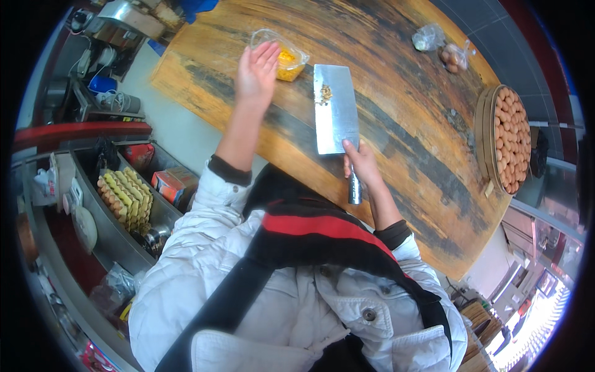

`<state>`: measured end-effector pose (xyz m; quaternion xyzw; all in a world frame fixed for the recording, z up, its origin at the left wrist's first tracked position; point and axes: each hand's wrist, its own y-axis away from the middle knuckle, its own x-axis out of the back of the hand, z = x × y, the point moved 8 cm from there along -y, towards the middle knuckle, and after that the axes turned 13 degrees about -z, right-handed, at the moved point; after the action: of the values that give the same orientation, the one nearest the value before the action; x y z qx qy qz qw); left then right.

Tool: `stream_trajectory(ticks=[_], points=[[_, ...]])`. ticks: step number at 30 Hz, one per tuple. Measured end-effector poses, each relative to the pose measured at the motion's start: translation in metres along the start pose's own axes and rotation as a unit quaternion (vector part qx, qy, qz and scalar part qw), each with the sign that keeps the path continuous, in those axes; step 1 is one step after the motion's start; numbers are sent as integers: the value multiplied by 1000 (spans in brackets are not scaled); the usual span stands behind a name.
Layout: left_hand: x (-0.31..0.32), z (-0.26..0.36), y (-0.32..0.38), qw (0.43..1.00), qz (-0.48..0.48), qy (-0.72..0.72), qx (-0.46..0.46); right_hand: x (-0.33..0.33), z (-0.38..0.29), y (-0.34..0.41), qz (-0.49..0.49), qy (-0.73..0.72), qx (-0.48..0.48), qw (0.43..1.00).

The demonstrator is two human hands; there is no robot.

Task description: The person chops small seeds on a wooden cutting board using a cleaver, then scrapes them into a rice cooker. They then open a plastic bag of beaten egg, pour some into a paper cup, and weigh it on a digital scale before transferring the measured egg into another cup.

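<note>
My right hand grips the metal handle of a broad Chinese cleaver held over the wooden table. A small clump of brownish chopped bits lies on the blade near its left edge. My left hand is raised with its palm up and its fingers extended, holding nothing. Just beside it, partly behind the fingers, a clear plastic bag of yellow pieces sits on the table.
A deep round tray full of brown eggs stands at the table's right edge. Two small plastic bags lie at the far right. Left of me, egg cartons and a cardboard box fill metal compartments.
</note>
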<state>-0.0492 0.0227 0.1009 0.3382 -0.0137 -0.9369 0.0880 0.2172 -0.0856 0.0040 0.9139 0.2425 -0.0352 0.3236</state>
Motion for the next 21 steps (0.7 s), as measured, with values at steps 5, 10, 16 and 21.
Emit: stream_trajectory(ticks=[5,10,16,21], points=[[97,18,29,994,101,52,2,11,-32,9,42,6,31,999],[172,36,48,984,147,96,22,8,-71,19,105,63,40,992],[248,118,51,981,133,144,-4,-103,-116,-33,60,114,50,990],[338,209,79,969,157,184,-59,-248,-131,-115,-67,117,45,990]])
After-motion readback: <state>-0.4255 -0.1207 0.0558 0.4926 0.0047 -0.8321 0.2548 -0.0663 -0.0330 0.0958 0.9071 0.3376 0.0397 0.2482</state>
